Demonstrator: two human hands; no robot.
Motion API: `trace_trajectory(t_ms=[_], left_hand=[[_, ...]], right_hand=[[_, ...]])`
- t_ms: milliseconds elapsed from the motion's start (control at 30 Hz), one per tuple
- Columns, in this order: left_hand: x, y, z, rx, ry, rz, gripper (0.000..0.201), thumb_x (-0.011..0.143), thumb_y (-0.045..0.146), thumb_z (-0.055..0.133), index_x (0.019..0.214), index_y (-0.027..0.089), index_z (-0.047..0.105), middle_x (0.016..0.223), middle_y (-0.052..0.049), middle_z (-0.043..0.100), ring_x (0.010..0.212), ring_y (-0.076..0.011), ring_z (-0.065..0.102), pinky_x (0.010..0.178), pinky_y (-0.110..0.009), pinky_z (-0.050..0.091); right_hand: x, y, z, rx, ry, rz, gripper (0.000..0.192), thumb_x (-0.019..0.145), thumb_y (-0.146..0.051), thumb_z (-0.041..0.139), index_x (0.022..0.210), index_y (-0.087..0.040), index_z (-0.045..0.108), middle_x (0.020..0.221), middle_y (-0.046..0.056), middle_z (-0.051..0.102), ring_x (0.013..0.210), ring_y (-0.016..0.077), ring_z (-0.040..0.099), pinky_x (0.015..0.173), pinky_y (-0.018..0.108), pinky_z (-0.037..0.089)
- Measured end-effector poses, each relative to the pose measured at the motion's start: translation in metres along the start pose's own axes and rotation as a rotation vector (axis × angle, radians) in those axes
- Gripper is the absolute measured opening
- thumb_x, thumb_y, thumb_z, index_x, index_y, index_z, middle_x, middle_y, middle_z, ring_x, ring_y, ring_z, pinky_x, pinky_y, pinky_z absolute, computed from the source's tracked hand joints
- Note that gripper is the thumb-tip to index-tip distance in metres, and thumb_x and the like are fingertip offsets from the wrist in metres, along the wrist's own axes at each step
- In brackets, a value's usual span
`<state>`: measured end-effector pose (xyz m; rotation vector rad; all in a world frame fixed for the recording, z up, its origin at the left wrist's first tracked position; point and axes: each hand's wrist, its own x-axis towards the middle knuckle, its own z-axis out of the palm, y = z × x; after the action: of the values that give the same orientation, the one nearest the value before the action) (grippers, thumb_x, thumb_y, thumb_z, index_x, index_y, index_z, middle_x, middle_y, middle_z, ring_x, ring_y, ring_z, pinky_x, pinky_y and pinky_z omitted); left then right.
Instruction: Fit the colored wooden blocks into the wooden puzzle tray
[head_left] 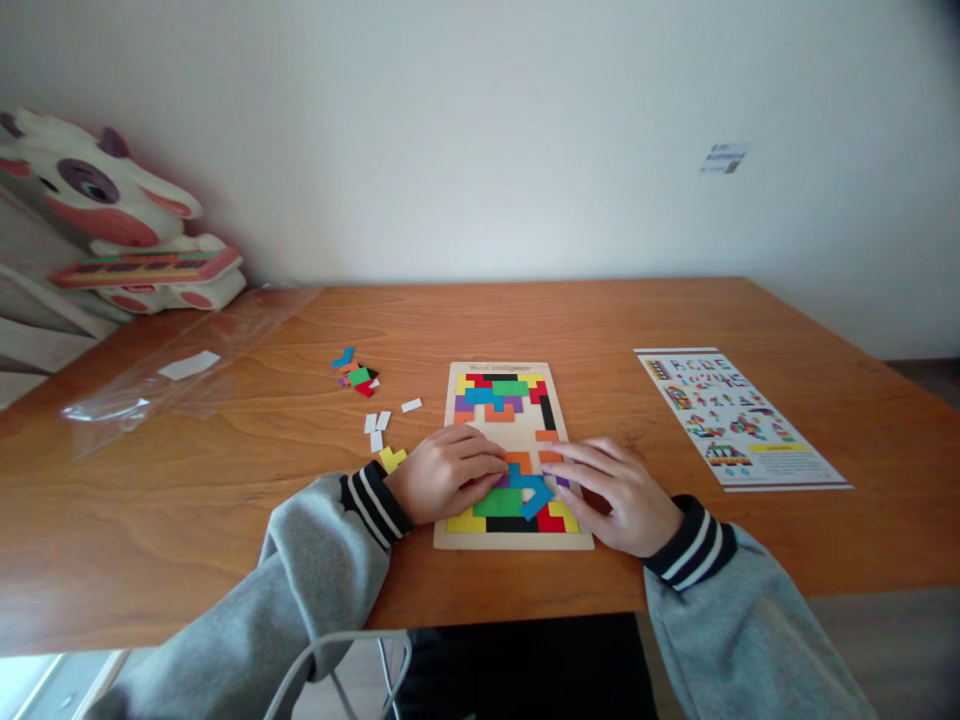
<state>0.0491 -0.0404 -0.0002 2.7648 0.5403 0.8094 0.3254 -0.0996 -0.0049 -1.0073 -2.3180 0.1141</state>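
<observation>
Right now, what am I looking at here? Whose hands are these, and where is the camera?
There is no machine: a person wears one camera on the head, looking down at their own hands. On the wooden table lies a puzzle board partly filled with coloured blocks. The left hand and right hand rest on the board, fingers at a blue piece; neither clearly grips it. Loose pieces lie to the left, with a clear plastic bag further left; a printed pattern sheet lies to the right.

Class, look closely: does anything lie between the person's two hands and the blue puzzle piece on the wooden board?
Nothing visible does. The left hand and right hand both rest on the puzzle board, fingertips meeting at the blue piece.
</observation>
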Motion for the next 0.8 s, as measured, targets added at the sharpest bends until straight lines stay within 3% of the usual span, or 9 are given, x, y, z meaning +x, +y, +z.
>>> trace_trajectory(t_ms=[267, 500, 667, 800], left_hand=[[0.0, 0.001, 0.001, -0.006, -0.025, 0.032, 0.019, 0.097, 0.022, 0.054, 0.105, 0.019, 0.071, 0.107, -0.009, 0.075, 0.098, -0.0196, 0.068, 0.088, -0.035, 0.055], [-0.002, 0.0, 0.001, -0.015, -0.027, 0.021, 0.021, 0.097, 0.023, 0.054, 0.107, 0.019, 0.071, 0.108, -0.01, 0.075, 0.098, -0.0197, 0.069, 0.089, -0.036, 0.056], [0.0, 0.001, 0.001, -0.012, -0.014, 0.053, 0.023, 0.096, 0.023, 0.057, 0.115, 0.019, 0.069, 0.117, -0.009, 0.073, 0.11, -0.0217, 0.067, 0.096, -0.038, 0.055], [0.001, 0.002, 0.001, -0.029, -0.031, 0.088, 0.023, 0.096, 0.022, 0.057, 0.115, 0.017, 0.068, 0.118, -0.008, 0.074, 0.111, -0.0218, 0.068, 0.096, -0.038, 0.056]], right_hand=[[-0.007, -0.013, 0.003, 0.035, -0.035, -0.156, 0.036, 0.089, -0.024, 0.063, 0.125, -0.025, 0.067, 0.123, 0.006, 0.073, 0.113, 0.0256, 0.063, 0.092, 0.044, 0.054], [-0.013, -0.024, 0.001, -0.105, -0.039, -0.135, 0.031, 0.089, -0.03, 0.065, 0.119, -0.026, 0.07, 0.118, 0.008, 0.074, 0.106, 0.0251, 0.067, 0.093, 0.046, 0.052], [-0.014, -0.034, -0.001, -0.178, -0.036, -0.174, 0.033, 0.094, -0.03, 0.059, 0.124, -0.02, 0.066, 0.124, 0.01, 0.072, 0.115, 0.026, 0.065, 0.1, 0.045, 0.049], [-0.017, -0.04, 0.0, -0.201, -0.065, -0.175, 0.032, 0.095, -0.03, 0.057, 0.123, -0.017, 0.066, 0.122, 0.011, 0.072, 0.106, 0.0249, 0.069, 0.098, 0.045, 0.05]])
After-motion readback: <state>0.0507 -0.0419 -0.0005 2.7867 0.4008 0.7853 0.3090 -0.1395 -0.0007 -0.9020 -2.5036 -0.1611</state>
